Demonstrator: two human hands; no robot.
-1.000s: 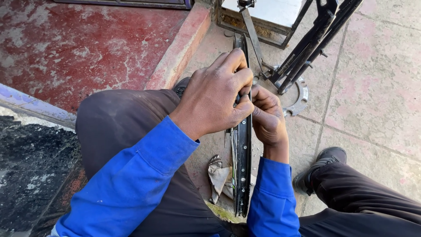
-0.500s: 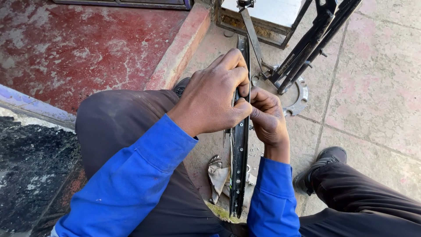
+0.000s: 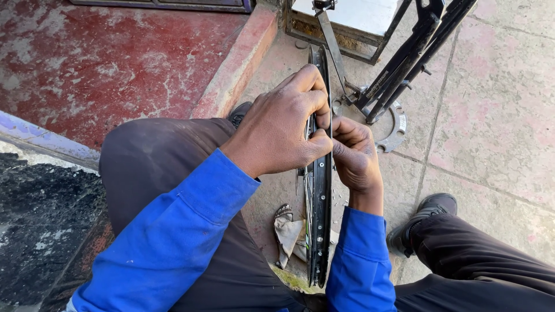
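1. Nearest the camera, the person's blue sleeves and dark trousers frame a black bicycle rim (image 3: 319, 231), standing on edge between the knees.
2. Its long axis runs straight away from the person, near end low by the lap, far end pointing toward the red step.
3. A crumpled grey rag (image 3: 287, 234) lies on the paved floor just left of the rim.
4. The left hand (image 3: 277, 130) wraps over the rim from the left, fingers closed on its edge.
5. The right hand (image 3: 354, 153) grips from the right, fingers curled onto the rim, thumb meeting the left thumb.
6. Beyond, a toothed metal chainring (image 3: 396, 127) lies flat.
7. Farthest, a black bicycle frame (image 3: 404, 58) leans against a metal box.
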